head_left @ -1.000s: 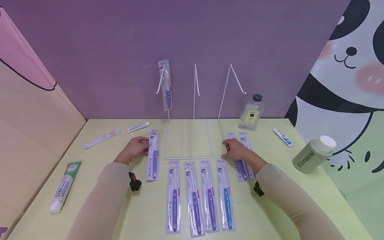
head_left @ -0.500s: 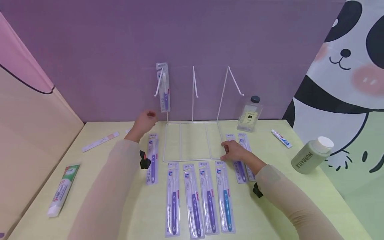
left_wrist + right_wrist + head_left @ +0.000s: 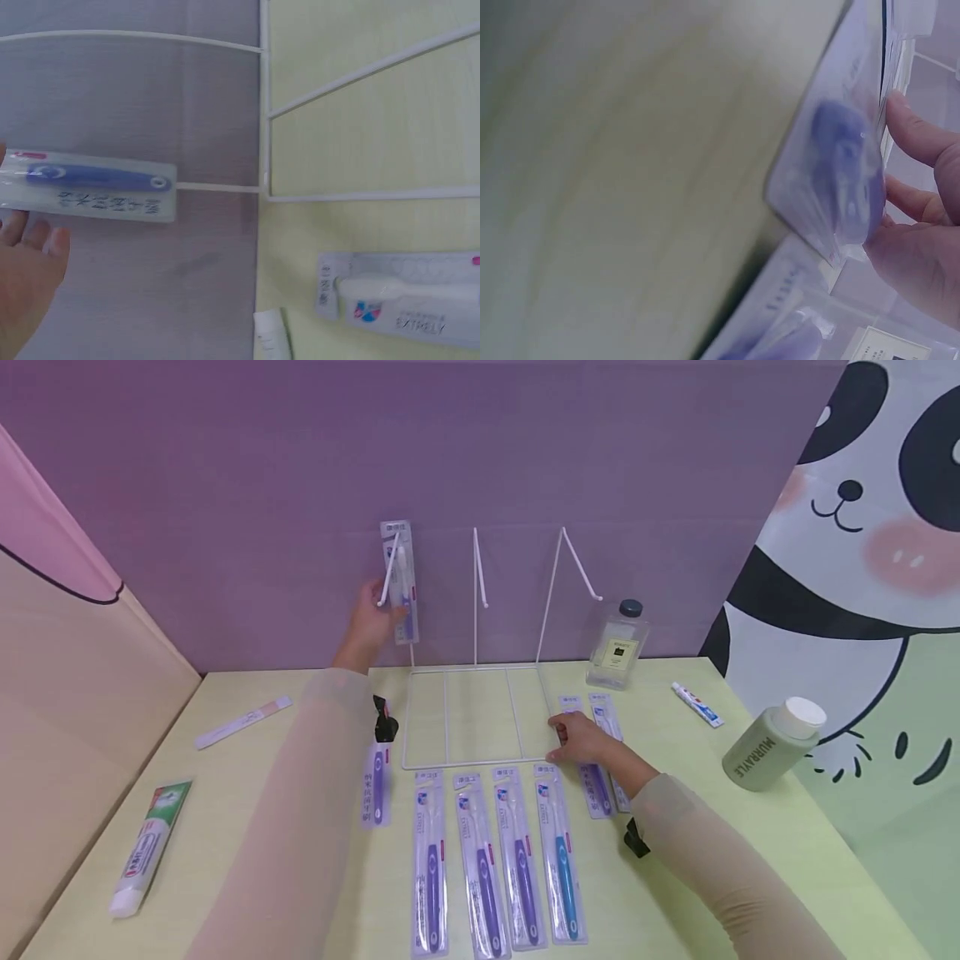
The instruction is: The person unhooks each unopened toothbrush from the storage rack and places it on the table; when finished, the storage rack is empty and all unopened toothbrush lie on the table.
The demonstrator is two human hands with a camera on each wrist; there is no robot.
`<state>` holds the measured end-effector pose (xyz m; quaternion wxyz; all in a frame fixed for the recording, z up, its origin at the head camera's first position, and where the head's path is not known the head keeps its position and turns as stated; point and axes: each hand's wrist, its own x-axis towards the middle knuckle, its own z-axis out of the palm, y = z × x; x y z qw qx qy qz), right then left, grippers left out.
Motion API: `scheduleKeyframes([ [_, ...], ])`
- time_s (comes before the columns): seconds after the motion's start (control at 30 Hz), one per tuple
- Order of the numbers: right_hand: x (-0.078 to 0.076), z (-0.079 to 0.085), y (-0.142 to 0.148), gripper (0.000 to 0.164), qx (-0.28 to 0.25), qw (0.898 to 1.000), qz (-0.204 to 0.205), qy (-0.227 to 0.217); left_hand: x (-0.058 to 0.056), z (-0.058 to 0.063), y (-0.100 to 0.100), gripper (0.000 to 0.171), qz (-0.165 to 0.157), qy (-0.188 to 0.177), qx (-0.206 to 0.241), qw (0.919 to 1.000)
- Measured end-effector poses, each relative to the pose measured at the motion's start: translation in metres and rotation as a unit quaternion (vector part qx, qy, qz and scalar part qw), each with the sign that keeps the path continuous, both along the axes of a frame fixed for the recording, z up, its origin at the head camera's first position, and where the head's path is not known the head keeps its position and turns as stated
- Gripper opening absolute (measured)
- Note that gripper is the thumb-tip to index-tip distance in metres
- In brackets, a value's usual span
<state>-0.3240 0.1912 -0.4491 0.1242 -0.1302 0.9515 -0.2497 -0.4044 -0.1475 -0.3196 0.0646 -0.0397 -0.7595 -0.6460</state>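
Note:
A toothbrush in a clear blister pack (image 3: 402,560) hangs on the left prong of a white wire display rack (image 3: 475,669). My left hand (image 3: 375,620) is raised to that pack's lower half. One digit lies across its front; in the left wrist view loosely bent fingers (image 3: 36,234) lie along its edge. Down at the rack's base, my right hand (image 3: 581,739) holds the right-hand wire with curled fingers. Two packed toothbrushes (image 3: 597,789) lie partly beneath that hand. Another packed toothbrush (image 3: 377,785) lies left of the rack, half hidden by the left arm.
Several packed toothbrushes, among them one with a blue handle (image 3: 566,877), lie in front of the rack. A toothpaste tube (image 3: 152,847) and a pale strip (image 3: 243,722) are at left. A clear bottle (image 3: 618,647), a small tube (image 3: 697,705) and a grey-green bottle (image 3: 772,747) stand or lie at right.
My left hand has left the packed toothbrush on the table and risen to the hanging one. My right hand stays at the rack's base. The view has shifted slightly.

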Motion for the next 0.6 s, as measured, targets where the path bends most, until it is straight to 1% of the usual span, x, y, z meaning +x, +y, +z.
scheduleKeyframes([
  [0.1,0.001,0.0,0.002,0.069,0.002,1.0,0.0,-0.003,0.0,-0.009,0.005,0.065,-0.014,-0.001,0.004,0.9999],
  [0.23,0.003,0.001,0.007,0.07,0.007,1.0,-0.008,-0.012,-0.002,-0.021,0.019,0.066,-0.038,0.006,0.038,0.9985],
  [0.3,0.003,0.002,0.008,0.07,0.011,1.0,-0.009,-0.01,-0.002,-0.025,0.026,0.064,-0.046,0.017,0.06,0.997],
  [0.4,0.002,0.005,0.01,0.07,0.013,1.0,-0.005,-0.001,-0.002,-0.032,0.033,0.059,-0.043,0.04,0.088,0.9944],
  [0.5,0.002,0.004,0.011,0.071,0.011,1.0,-0.003,0.0,0.001,-0.041,0.036,0.054,-0.043,0.064,0.104,0.9916],
  [0.6,0.003,0.002,0.012,0.071,0.014,1.0,-0.01,-0.013,0.007,-0.048,0.038,0.051,-0.053,0.072,0.116,0.9892],
])
